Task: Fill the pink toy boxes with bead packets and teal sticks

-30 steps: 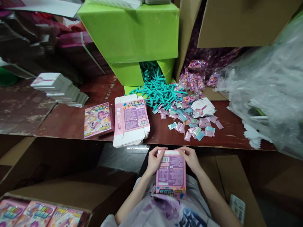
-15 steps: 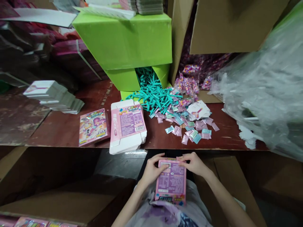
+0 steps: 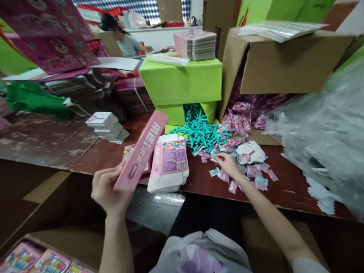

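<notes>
My left hand [image 3: 109,185] grips a pink box [image 3: 143,153] by its lower end, tilted with one narrow side facing me. My right hand [image 3: 227,163] reaches over the table into small pink and blue sachets [image 3: 224,175]. Its fingertips are pinched together among them, and what they hold, if anything, I cannot make out. Between the hands lies a stack of flat unfolded boxes [image 3: 170,159]. Another finished box [image 3: 129,151] is partly hidden behind the held one. Just beyond the right hand are a pile of teal sticks [image 3: 199,129] and some white cards [image 3: 251,152].
A green carton [image 3: 182,81] spills the teal sticks. Bead bags [image 3: 237,121] lie beside it, under a brown carton [image 3: 295,68]. Clear plastic [image 3: 318,132] bulges at right. A card stack [image 3: 106,125] stands left. A carton of boxes [image 3: 42,258] sits lower left. A person [image 3: 127,41] sits beyond.
The pink box has gone from my lap, where both hands held it, up and left in my left hand. My right hand has let go and moved forward to the sachets. The view has tilted up.
</notes>
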Demonstrator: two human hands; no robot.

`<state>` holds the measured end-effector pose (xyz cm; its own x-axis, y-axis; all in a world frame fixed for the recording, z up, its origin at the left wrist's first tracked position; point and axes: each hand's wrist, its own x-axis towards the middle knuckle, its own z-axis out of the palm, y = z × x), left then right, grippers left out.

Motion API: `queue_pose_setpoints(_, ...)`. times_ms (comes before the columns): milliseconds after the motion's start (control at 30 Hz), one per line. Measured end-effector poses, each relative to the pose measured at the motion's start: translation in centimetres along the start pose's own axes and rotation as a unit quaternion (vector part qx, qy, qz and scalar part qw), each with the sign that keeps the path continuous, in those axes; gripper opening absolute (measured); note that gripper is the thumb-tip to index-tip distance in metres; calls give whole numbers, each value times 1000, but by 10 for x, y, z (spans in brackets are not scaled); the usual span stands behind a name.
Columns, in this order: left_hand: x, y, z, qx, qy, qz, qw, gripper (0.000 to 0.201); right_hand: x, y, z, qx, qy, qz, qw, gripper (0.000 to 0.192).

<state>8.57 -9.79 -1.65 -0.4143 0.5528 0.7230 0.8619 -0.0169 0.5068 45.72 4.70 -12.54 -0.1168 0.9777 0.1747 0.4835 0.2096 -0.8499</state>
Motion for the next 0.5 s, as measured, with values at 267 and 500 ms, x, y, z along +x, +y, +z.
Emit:
queue_pose_setpoints(267,-5,-92,14,326,-326,26,887,36,-3,-48,134,89,-53,63,993,21)
queue_pose_setpoints(500,-26,-23,34,112,-183,-3,977,34,8,-51,115,91,35,80,992,14)
